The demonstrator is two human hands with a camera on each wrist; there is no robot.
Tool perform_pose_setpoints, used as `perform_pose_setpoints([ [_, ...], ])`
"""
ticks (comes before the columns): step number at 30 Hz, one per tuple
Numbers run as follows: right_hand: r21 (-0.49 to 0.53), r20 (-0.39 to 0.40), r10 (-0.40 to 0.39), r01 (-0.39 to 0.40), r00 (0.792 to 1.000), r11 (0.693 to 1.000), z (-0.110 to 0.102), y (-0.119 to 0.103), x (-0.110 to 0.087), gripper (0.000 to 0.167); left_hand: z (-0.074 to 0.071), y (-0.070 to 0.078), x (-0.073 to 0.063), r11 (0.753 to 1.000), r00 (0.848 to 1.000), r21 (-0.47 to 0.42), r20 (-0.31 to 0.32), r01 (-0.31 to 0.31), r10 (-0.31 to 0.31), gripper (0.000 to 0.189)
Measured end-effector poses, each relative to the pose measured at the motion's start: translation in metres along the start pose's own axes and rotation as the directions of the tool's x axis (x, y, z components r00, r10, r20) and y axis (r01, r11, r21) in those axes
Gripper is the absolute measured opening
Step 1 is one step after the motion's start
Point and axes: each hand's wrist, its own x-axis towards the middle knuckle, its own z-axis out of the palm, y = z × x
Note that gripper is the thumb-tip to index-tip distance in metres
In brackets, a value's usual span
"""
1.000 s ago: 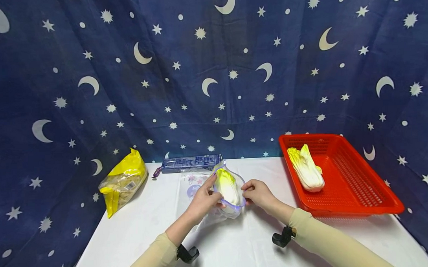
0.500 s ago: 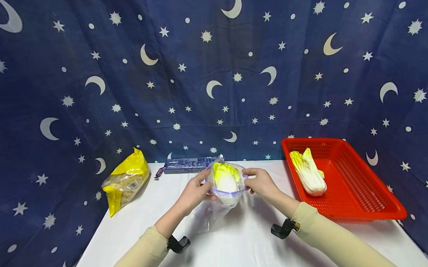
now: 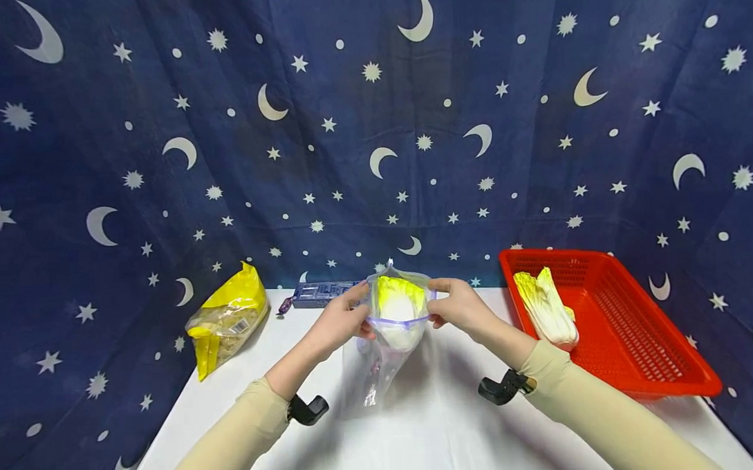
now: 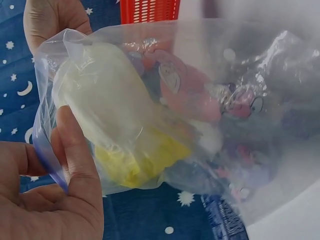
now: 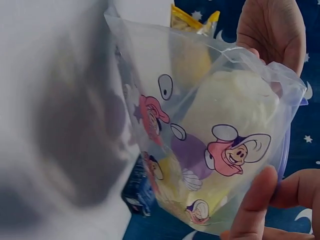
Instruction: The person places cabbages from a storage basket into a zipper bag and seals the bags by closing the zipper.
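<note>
A clear zip bag with a purple zip edge hangs between my hands, its mouth spread wide. Inside it lies a napa cabbage, yellow leaf end away from me and white base close to the mouth. My left hand pinches the left side of the rim between thumb and fingers; the left wrist view shows the thumb against the plastic. On the opposite side, my right hand pinches the rim too. Printed cartoon figures cover the bag in the right wrist view.
A red basket at the right holds another napa cabbage. At the back left stands a yellow food bag. A dark blue box and a small purple wrapped item lie at the back, behind my left hand.
The bag has been raised and turned so its lower part now hangs toward me. The cabbage has tipped along with it. Both hands keep hold of the rim, now at level heights.
</note>
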Motion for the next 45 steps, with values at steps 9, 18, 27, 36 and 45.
perform_pose_setpoints([
  [9, -0.037, 0.047, -0.028, 0.03, 0.998, 0.999, -0.011, -0.023, 0.003, 0.066, -0.007, 0.025, 0.007, 0.999, 0.999, -0.008, 0.02, 0.049, -0.049, 0.066],
  [18, -0.06, 0.07, -0.046, 0.05, 0.997, 0.997, -0.022, -0.042, 0.004, 0.067, -0.014, 0.046, 0.013, 0.998, 0.998, 0.003, 0.018, 0.064, -0.064, 0.066],
  [27, -0.05, 0.072, -0.044, 0.047, 0.996, 0.998, -0.023, -0.052, 0.004, 0.068, -0.017, 0.054, 0.015, 0.998, 0.998, 0.026, 0.023, 0.059, -0.06, 0.065],
  [36, -0.072, 0.082, -0.038, 0.044, 0.996, 0.996, -0.028, -0.068, 0.002, 0.069, -0.023, 0.069, 0.014, 0.997, 0.999, 0.057, 0.014, 0.046, -0.047, 0.065],
  [45, -0.124, 0.061, -0.021, 0.029, 0.998, 0.992, -0.031, -0.081, -0.002, 0.069, -0.027, 0.08, 0.014, 0.989, 1.0, 0.145, 0.003, 0.019, -0.02, 0.065],
])
